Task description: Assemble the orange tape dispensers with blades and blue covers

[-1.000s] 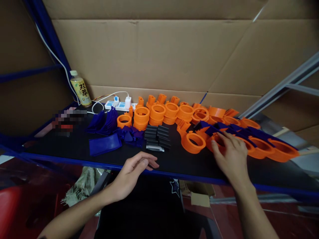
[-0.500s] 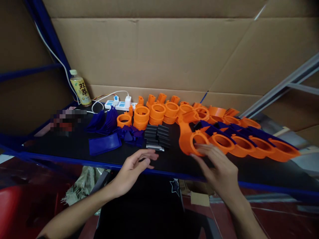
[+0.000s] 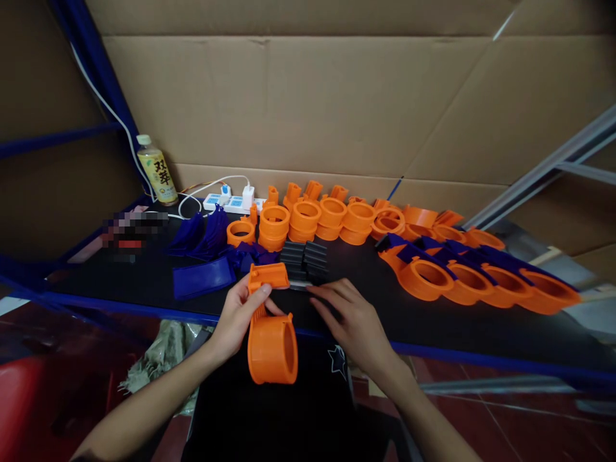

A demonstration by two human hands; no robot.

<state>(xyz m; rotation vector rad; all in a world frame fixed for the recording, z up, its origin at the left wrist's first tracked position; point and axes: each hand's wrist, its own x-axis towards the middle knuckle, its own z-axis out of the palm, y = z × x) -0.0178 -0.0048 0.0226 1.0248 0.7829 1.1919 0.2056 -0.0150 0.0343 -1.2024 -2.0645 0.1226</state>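
My left hand [image 3: 239, 316] grips an orange plastic ring part with a handle [image 3: 271, 333], held over the front edge of the black shelf [image 3: 366, 301]. The ring end hangs low and the flat end points up. My right hand [image 3: 351, 321] lies just right of it, fingers spread and reaching toward a small silver piece [image 3: 299, 286] beside a stack of black ribbed blocks [image 3: 305, 260]. It holds nothing.
A row of orange ring parts with blue inserts [image 3: 481, 276] runs along the right. Stacked orange rings [image 3: 317, 218] stand at the back. Blue plastic parts [image 3: 205, 277] lie left, with a drink bottle [image 3: 154, 170] and a power strip [image 3: 226, 202] behind. Cardboard [image 3: 308, 102] backs the shelf.
The right hand lifted one orange ring part from the row on the right and brought it left. The left hand now grips it, and the right hand has let go.
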